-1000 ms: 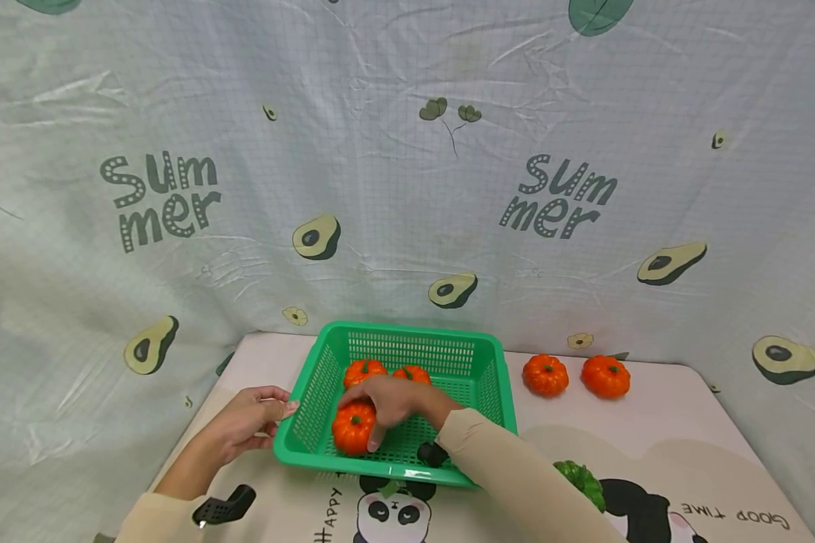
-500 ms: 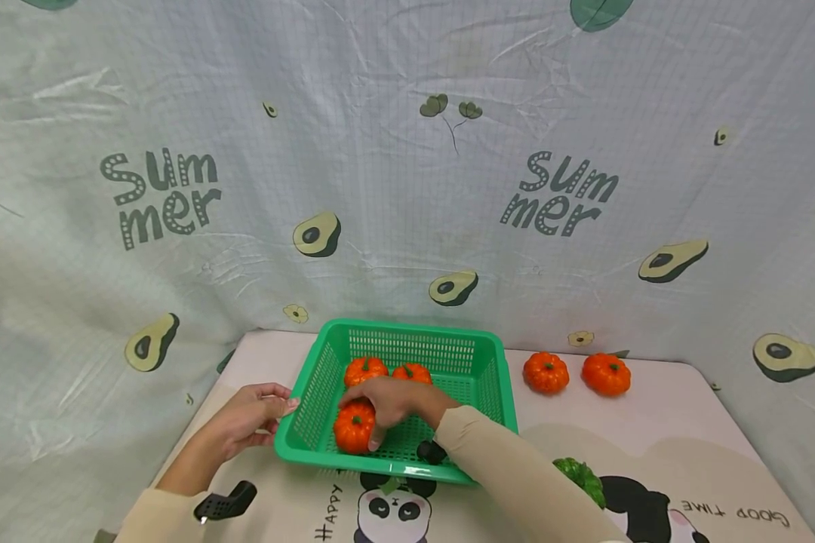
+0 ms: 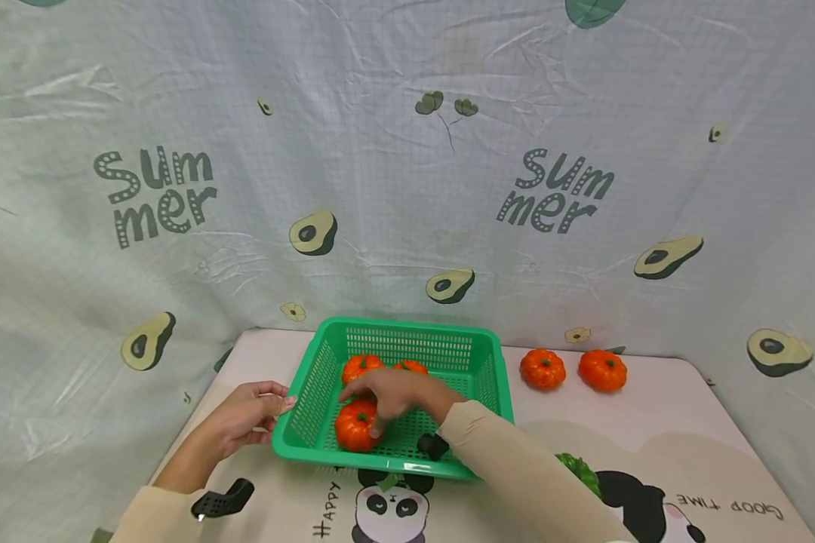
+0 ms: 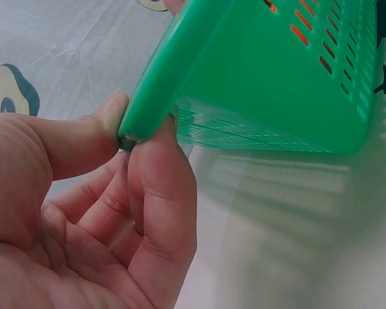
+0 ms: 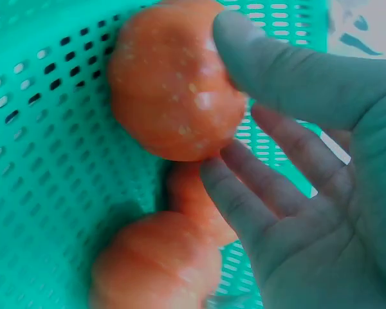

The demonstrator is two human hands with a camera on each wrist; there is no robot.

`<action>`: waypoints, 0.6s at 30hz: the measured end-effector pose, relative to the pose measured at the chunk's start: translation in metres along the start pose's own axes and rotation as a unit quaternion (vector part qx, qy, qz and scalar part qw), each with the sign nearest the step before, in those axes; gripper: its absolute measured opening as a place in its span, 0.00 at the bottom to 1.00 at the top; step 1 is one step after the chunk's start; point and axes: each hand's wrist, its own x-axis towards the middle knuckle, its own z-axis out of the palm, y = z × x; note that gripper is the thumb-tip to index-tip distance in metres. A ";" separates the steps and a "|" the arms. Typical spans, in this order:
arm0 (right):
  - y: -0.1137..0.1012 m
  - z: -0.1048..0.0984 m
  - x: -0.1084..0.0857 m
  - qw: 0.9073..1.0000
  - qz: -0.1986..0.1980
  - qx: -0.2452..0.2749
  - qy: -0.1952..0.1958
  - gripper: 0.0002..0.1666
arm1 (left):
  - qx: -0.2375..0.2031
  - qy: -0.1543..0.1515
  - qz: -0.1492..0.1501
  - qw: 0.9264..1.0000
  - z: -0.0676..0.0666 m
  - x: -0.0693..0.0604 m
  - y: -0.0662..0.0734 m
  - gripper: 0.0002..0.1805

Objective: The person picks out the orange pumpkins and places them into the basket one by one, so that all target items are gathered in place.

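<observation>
I have the left hand [image 3: 247, 415] clamped on the green basket [image 3: 407, 325], its thumb and fingers pinching the rim at the left wall. The basket sits on the bench [image 3: 641, 426] with its long axis running left to right. Inside it, in the near left part, I see the near pumpkin [image 3: 357, 430]; it is roundish, with no clear long axis to read, and its stem points up. The right hand [image 3: 399, 394] arches over that pumpkin from the right, fingers spread and apart, thumb lying across its edge in the right wrist view; I cannot tell whether the thumb presses on it. Beyond, toward the far wall, I have the far left pumpkin [image 3: 360, 369], stem up, and the partly covered pumpkin [image 3: 410, 366] to its right. Out on the bench, right of the basket, two more pumpkins [image 3: 542, 369] stand side by side, stems upward. Nearer me, the right sleeve [image 3: 516, 467] partly hides a green vegetable [image 3: 579, 473], so I cannot read its axis.
</observation>
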 end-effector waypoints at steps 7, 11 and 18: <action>0.000 -0.029 -0.022 0.999 -0.011 0.031 0.035 0.41 | 0.001 -0.004 0.004 1.000 0.001 0.000 0.001 0.18; 0.007 -0.048 -0.040 0.991 -0.021 0.117 0.063 0.38 | 0.001 -0.004 0.004 1.000 0.000 -0.002 0.002 0.18; 0.027 -0.073 -0.073 0.975 -0.002 0.191 0.111 0.32 | 0.002 0.001 -0.002 1.000 0.000 -0.003 0.002 0.20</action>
